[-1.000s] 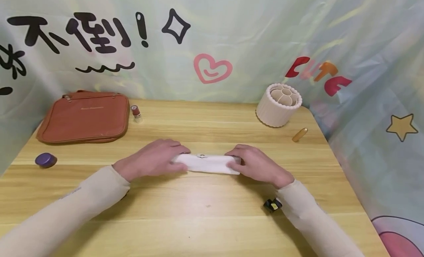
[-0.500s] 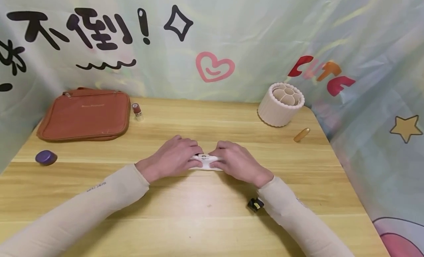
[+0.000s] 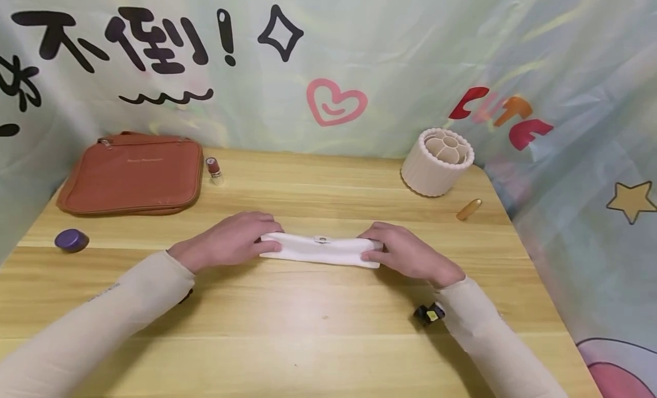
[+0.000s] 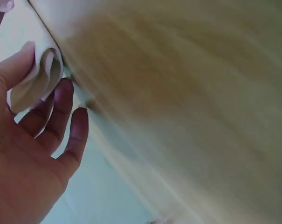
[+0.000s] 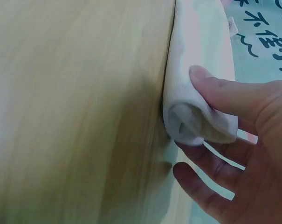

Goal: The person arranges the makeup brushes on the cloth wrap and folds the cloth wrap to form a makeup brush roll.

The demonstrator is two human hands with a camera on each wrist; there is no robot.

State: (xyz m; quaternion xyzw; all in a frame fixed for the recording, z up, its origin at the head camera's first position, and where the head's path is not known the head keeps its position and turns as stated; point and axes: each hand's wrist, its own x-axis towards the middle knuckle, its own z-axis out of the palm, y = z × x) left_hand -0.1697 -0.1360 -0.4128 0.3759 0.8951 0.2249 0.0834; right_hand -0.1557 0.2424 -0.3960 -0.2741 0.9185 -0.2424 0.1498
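A white piece of rolled cloth [image 3: 318, 252] lies crosswise on the table, with a small snap-like metal fitting [image 3: 323, 240] at its upper edge. My left hand [image 3: 231, 239] grips its left end, thumb in front and fingers behind. The right end is held the same way by my right hand [image 3: 410, 252]. In the left wrist view the cloth's end [image 4: 45, 77] shows loose folds between thumb and fingers. The right wrist view shows curled layers at the other end of the roll [image 5: 199, 51], under my thumb. Fingertips behind the roll are partly hidden.
At the back left lies a brown zip case [image 3: 136, 175], with a lipstick [image 3: 213, 169] beside it. A purple round lid [image 3: 72, 240] sits nearer on the left. At the back right stand a cream divided holder [image 3: 436, 164] and a small gold object [image 3: 469, 209].
Half a second ago my hands were close together near the roll's middle. Both have since moved apart to its two ends, and more of the white cloth shows between them.
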